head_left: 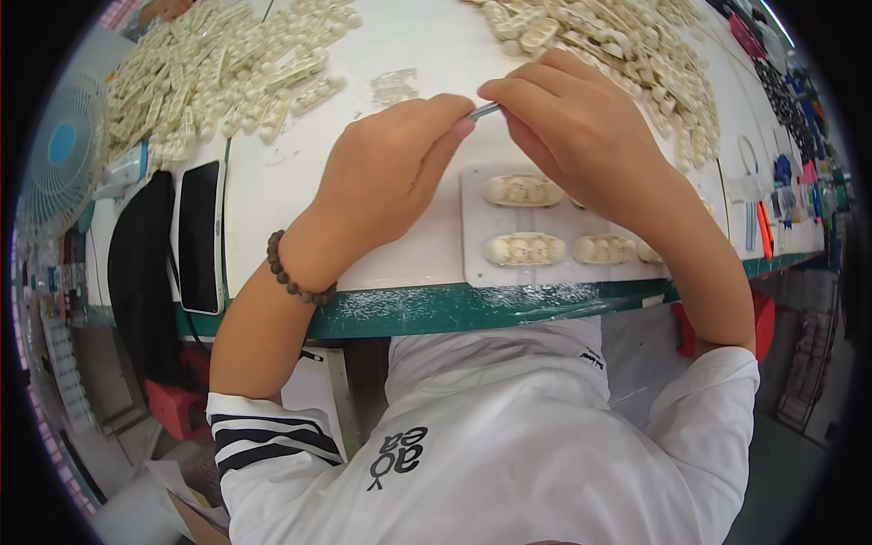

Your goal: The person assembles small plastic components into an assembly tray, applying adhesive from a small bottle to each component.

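My left hand (pixel 391 173) and my right hand (pixel 572 127) meet above the white table (pixel 409 36), both pinching a thin grey metal tool (pixel 484 111) between their fingertips. A dark bead bracelet circles my left wrist. Under my right hand lies a white flat tray (pixel 472 263) bearing several cream-coloured moulded pieces (pixel 524 249) in rows; my right forearm hides part of it.
Large heaps of cream moulded pieces (pixel 218 73) lie at the back left and back right (pixel 627 45). A black phone (pixel 199 236) and a black pouch (pixel 141 272) rest at the left. A fan (pixel 59 150) stands far left. The table's green front edge (pixel 472 309) runs below the tray.
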Tool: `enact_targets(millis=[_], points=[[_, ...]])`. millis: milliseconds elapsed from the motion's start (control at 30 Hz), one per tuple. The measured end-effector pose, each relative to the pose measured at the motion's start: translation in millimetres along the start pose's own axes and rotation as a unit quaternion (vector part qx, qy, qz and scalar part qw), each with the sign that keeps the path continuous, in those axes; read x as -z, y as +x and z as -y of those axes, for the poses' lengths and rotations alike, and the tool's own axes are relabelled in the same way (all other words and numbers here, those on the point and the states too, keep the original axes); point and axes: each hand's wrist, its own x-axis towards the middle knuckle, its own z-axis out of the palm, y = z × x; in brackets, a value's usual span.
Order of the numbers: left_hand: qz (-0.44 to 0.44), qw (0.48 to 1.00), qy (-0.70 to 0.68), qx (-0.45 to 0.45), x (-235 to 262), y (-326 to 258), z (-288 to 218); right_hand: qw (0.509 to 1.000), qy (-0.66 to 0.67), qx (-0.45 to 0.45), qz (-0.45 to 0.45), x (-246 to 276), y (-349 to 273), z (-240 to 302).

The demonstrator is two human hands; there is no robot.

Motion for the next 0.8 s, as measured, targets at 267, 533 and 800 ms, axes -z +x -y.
enact_targets(millis=[267,533,800], points=[[-0.001,0.998,-0.013,0.056,5,-2,-1,0.994,-0.093,0.056,0.009,-6,14,3],[0.008,0.997,-0.054,0.061,4,-2,-13,0.996,-0.078,-0.029,-0.022,0,4,8],[0.094,0.982,-0.115,0.113,6,-1,-4,0.991,-0.014,-0.053,0.123,24,-21,25]])
